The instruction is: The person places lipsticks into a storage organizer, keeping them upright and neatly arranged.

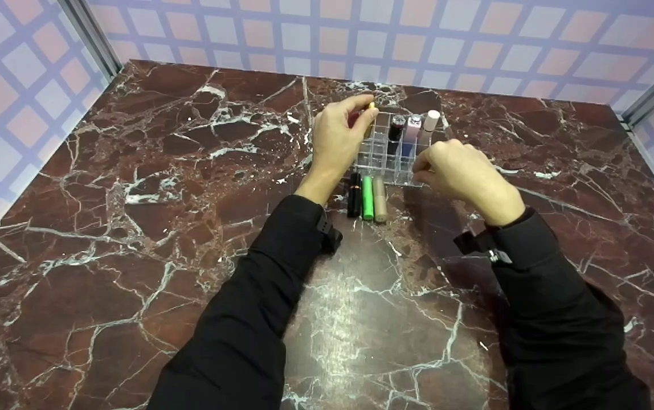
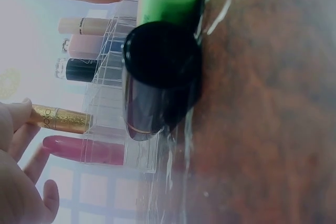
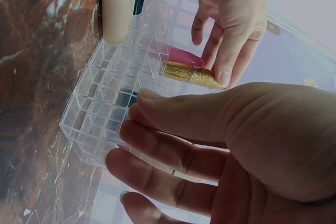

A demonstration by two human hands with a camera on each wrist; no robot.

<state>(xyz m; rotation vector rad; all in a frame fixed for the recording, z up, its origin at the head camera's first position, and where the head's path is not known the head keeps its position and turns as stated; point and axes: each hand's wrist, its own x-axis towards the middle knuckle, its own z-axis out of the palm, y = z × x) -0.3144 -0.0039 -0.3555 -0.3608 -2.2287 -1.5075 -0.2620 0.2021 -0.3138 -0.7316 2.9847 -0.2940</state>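
Observation:
My left hand [image 1: 335, 134] pinches the upper end of a gold glitter lipstick tube [image 2: 63, 119] between thumb and fingers. The tube's lower end stands in the back left of a clear, gridded lipstick organizer [image 1: 384, 164]. Beside it in the organizer is a bright pink tube [image 2: 84, 150]. Further right along the back row stand a dark tube [image 1: 396, 130], a pink-capped tube [image 1: 412, 127] and a pale-capped tube [image 1: 432, 121]. At the organizer's front right corner is my right hand [image 1: 469, 173], fingers loosely bent and holding nothing; whether they touch the plastic I cannot tell.
In front of the organizer, a black tube [image 1: 354, 195], a green tube [image 1: 367, 197] and a beige tube [image 1: 380, 199] lie side by side on the dark red marbled table [image 1: 133, 273]. A checked panel [image 1: 361, 40] stands behind the table.

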